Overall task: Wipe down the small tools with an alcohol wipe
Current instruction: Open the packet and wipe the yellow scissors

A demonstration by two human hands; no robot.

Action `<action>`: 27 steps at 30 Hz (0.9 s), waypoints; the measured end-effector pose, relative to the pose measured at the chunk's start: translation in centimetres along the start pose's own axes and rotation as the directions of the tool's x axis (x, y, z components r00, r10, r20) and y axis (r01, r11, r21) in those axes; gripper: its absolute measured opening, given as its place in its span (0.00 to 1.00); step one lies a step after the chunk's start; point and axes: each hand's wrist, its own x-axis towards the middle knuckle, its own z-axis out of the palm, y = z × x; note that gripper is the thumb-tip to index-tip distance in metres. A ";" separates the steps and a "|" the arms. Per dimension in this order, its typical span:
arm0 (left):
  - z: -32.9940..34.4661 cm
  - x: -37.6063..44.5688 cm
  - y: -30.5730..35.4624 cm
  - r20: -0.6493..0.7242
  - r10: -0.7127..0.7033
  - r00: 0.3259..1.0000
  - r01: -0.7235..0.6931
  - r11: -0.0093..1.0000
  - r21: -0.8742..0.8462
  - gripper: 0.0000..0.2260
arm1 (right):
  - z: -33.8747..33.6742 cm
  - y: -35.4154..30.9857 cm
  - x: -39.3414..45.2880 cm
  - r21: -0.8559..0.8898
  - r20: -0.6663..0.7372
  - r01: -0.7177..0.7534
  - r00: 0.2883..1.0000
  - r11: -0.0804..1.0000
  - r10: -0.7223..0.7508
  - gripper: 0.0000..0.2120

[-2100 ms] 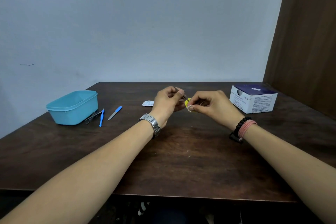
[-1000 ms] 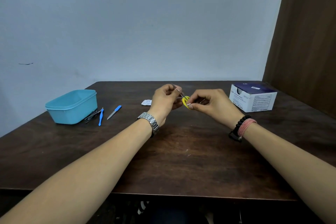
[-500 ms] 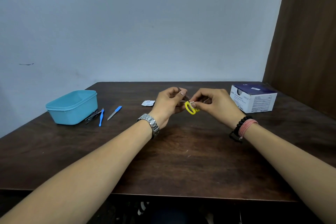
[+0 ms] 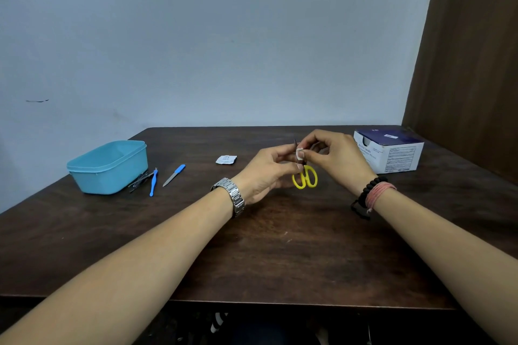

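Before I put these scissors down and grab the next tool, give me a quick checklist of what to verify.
1. Scissors held securely: ok. The left hand grips the yellow-handled scissors, handles hanging down.
2. Wipe on the blades: ok. The right hand pinches the white alcohol wipe around them.
3. Blades fully wiped: cannot tell, fingers hide them.
4. Next tools within view: ok. The blue-handled nail file, blue cuticle pusher and metal tools lie beside the teal container.
5. Spare wipes: ok, the swab box sits at right.
6. Torn wrapper: not ok, left on the table.
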 end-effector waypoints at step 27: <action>-0.5 0.6 -0.2 0.006 0.066 0.998 -0.064 0.934 0.353 0.24 | -0.3 0.5 0.5 0.233 -0.082 -0.215 0.967 0.948 0.240 0.05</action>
